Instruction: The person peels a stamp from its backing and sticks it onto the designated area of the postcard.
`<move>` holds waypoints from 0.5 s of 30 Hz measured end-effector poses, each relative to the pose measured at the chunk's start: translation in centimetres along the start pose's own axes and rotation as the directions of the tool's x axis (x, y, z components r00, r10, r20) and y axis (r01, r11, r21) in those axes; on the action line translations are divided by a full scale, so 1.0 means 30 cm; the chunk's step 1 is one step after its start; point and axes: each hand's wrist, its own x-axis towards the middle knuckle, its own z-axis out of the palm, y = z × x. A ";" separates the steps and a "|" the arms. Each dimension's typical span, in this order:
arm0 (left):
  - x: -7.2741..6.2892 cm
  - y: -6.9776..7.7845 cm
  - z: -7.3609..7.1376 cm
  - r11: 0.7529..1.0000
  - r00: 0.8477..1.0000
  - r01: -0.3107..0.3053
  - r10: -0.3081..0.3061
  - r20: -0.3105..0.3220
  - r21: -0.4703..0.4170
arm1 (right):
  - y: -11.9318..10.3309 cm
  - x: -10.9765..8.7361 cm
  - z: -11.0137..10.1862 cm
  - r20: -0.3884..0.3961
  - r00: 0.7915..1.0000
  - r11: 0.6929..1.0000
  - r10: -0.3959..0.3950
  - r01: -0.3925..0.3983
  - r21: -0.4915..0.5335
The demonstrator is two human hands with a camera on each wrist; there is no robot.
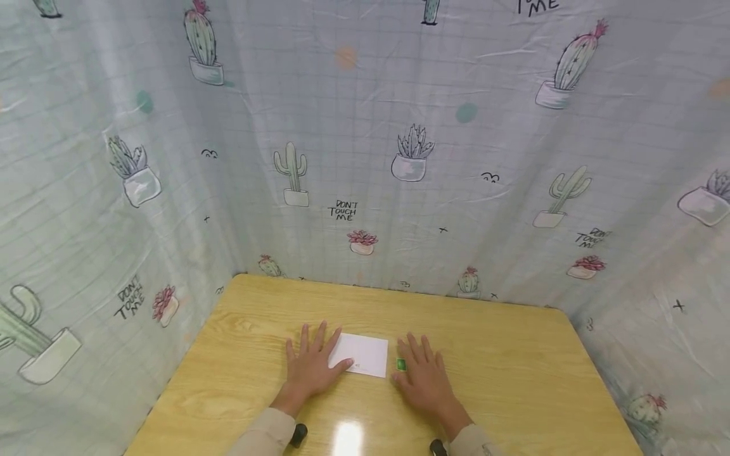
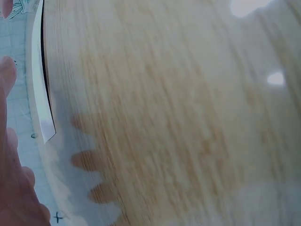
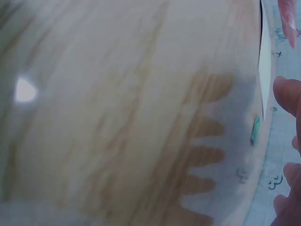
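A flat white rectangle of paper [image 1: 367, 356], envelope-like with small print near its lower edge, lies on the wooden table. My left hand [image 1: 313, 368] is at its left side, fingers straight and spread, the thumb overlapping its lower left part in the head view. Just right of the paper lies a small green stamp-like square [image 1: 401, 365] with a pale edge. My right hand [image 1: 424, 381] is beside that square, fingers straight and its thumb and index finger on either side of it in the head view. Neither hand grips anything. In the right wrist view the green piece [image 3: 255, 130] shows edge-on.
The yellow wood-grain table [image 1: 513, 373] is glossy and reflects the hands and a bright light. A cactus-print curtain [image 1: 365, 126] hangs along its back and both sides. Dark wrist devices [image 1: 298, 434] sit by the sleeves.
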 end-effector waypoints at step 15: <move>0.002 -0.002 0.014 0.999 0.998 0.033 -0.034 0.062 0.012 | 0.043 -0.002 0.004 0.034 0.999 0.998 -0.043 0.041 0.046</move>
